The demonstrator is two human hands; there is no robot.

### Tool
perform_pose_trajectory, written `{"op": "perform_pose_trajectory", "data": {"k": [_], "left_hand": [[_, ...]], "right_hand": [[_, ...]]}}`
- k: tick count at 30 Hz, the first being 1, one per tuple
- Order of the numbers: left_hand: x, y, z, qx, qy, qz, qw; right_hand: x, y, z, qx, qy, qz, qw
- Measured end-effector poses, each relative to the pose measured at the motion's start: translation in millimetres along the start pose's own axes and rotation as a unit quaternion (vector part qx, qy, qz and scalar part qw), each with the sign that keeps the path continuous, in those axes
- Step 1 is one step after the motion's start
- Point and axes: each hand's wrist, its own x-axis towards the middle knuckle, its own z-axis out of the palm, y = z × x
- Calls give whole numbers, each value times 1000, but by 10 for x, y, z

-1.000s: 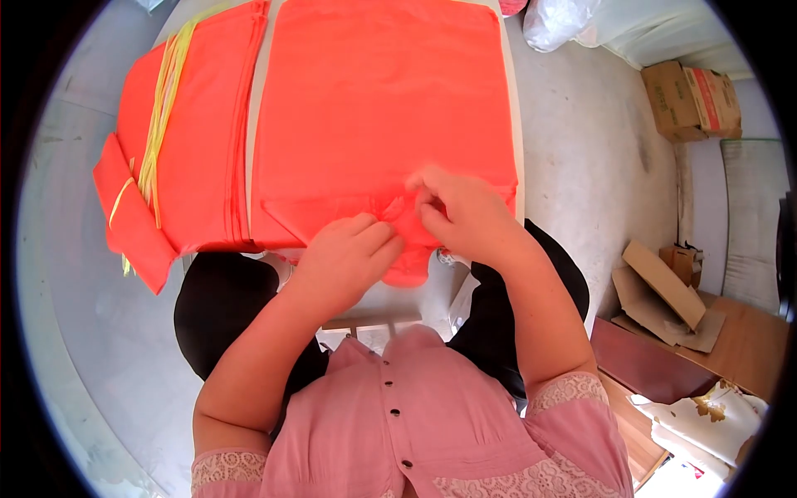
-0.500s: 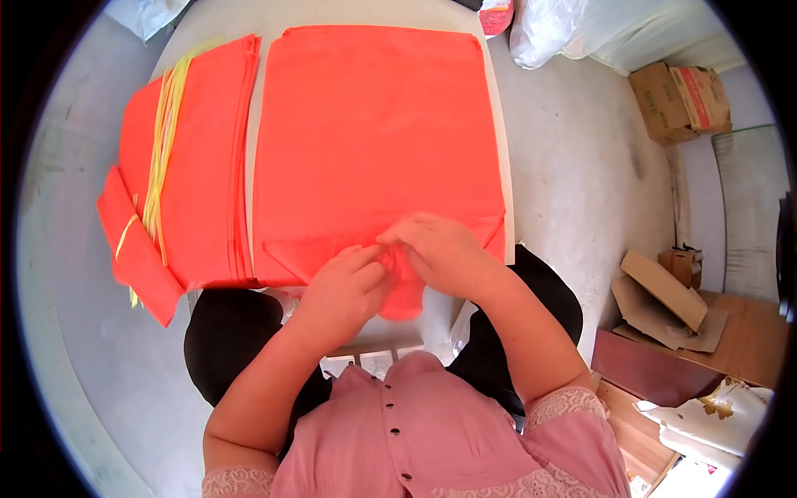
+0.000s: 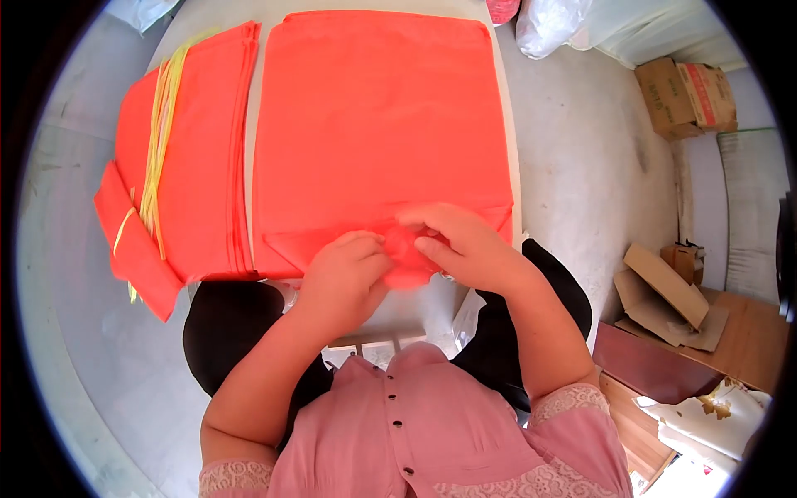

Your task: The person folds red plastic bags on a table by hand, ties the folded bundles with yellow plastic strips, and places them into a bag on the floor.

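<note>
Red, thin, square sheet on the pale table, beyond the fingers, bunched between them, apparently mid-gather. Pinched by left fingers; also near curled right fingers, with any grip there impossible to tell.

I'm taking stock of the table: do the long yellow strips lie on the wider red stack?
No, the yellow strips lie across the narrower red stack, on the person's left.
</note>
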Motion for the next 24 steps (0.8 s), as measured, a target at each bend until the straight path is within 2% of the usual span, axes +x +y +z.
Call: {"op": "perform_pose_trajectory", "data": {"k": [2,5,8,9,12,14,17,24], "left_hand": [[17,32,5,-7,22,-29,999],[14,-6,55,-6,45,-41,998],[24,-36,89,0,58,-41,997],[29,-30,88,-1,57,-51,997],[60,-2,82,-8,53,-83,995],[74,10,86,-16,49,-110,993],[130,100,89,-28,102,-153,983],[56,-72,66,87,42,-13,995]], "right_hand": [[-54,53,19,20,35,-34,999],[-142,-83,-92,-132,-8,-112,985],[-273,-18,48,-101,-23,-238,966],[-271,-72,92,-119,-30,-249,961],[-204,-3,227,-252,57,-319,912],[-177,52,230,-268,46,-296,916],[-142,111,216,-300,36,-271,914],[-150,212,246,-342,46,-260,902]]}}
